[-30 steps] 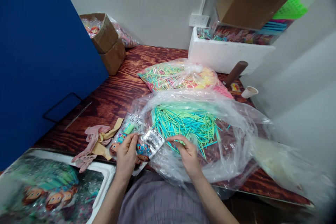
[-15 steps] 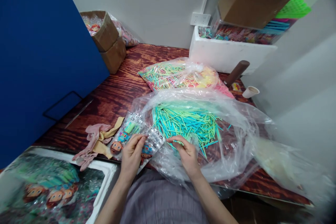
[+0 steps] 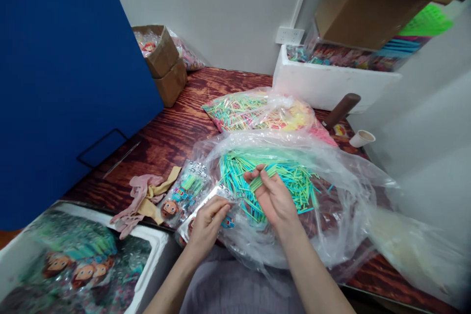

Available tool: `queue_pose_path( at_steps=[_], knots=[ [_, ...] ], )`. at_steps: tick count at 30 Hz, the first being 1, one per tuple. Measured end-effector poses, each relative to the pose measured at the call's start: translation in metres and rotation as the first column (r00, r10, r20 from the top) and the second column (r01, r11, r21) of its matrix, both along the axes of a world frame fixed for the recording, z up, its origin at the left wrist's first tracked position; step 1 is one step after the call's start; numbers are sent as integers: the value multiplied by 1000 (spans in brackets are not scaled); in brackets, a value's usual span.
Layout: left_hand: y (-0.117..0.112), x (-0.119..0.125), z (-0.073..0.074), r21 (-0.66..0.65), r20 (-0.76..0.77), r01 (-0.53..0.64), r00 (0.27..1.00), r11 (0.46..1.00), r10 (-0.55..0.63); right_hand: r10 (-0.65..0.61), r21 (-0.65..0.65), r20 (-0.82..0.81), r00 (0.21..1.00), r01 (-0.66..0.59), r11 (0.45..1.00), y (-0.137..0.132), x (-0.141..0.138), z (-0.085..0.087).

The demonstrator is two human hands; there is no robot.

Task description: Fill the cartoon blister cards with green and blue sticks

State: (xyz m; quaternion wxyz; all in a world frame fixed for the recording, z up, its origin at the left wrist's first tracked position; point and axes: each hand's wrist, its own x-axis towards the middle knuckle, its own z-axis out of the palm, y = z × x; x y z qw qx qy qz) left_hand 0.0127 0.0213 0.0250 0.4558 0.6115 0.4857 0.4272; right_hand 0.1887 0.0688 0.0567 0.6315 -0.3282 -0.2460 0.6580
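On my feed the right hand [image 3: 275,198] is closed on a small bundle [image 3: 262,179] of green sticks, pinched between thumb and fingertips and lifted just above the pile [image 3: 294,184] of teal and green sticks in the open clear bag [image 3: 342,176]. The bundle is tilted, its far end pointing up and to the right. I see the left hand [image 3: 206,223] gripping a printed pouch [image 3: 221,197] at the near edge of the table [image 3: 176,127], touching the bag's left side. A second pouch [image 3: 186,191], with green sticks showing inside, lies flat just to its left, and crumpled gloves [image 3: 142,198] lie beside that. Behind the clear bag sits another bag [image 3: 257,110] of mixed-colour sticks. A foam box [image 3: 156,241] of printed packs is at the lower left, and a paper cup [image 3: 361,138] stands at the right edge.
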Motion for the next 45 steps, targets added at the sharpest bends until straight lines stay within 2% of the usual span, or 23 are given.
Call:
queue_pose_path(
  at_steps=[2,5,13,19,21,24,26,30,34,38,40,43,45],
  knots=[
    [1,2,2,-25,15,27,1000,999,-27,30,34,-11,999,-30,999,4,-6,6],
    [2,2,1,-62,41,45,998,997,-42,79,51,67,995,-82,995,2,-14,7],
    [2,5,-3,-88,82,30,996,996,-23,141,-46,215,966,-135,990,-26,-11,3],
    [0,11,0,-60,117,-8,993,998,15,180,-18,498,848,-198,980,-49,-13,3],
    [-1,10,-2,-67,137,-27,990,997,36,135,3,549,825,-163,987,-54,-16,5],
    [-3,6,-3,-89,169,-64,982,994,78,-15,81,542,840,-34,996,-58,-23,10],
    [-2,2,0,-105,177,-101,977,989,118,-77,146,576,814,-9,989,-58,-27,14],
    [4,-3,10,-127,185,-162,965,979,184,-124,250,731,671,-94,964,-54,-36,20],
    [11,-7,18,-128,221,-200,949,971,225,-188,295,751,633,-68,953,-50,-38,24],
    [11,-11,30,-109,243,-222,939,969,243,-149,308,818,555,-204,929,-44,-37,30],
    [10,-15,36,-103,246,-197,945,975,217,-160,328,835,526,-243,913,-41,-39,36],
    [9,-25,41,-127,235,-108,962,986,136,-164,354,836,523,-287,890,-39,-47,46],
    [10,-35,41,-165,236,-59,967,985,97,-115,347,813,571,-317,883,-39,-52,49]
  ],
)
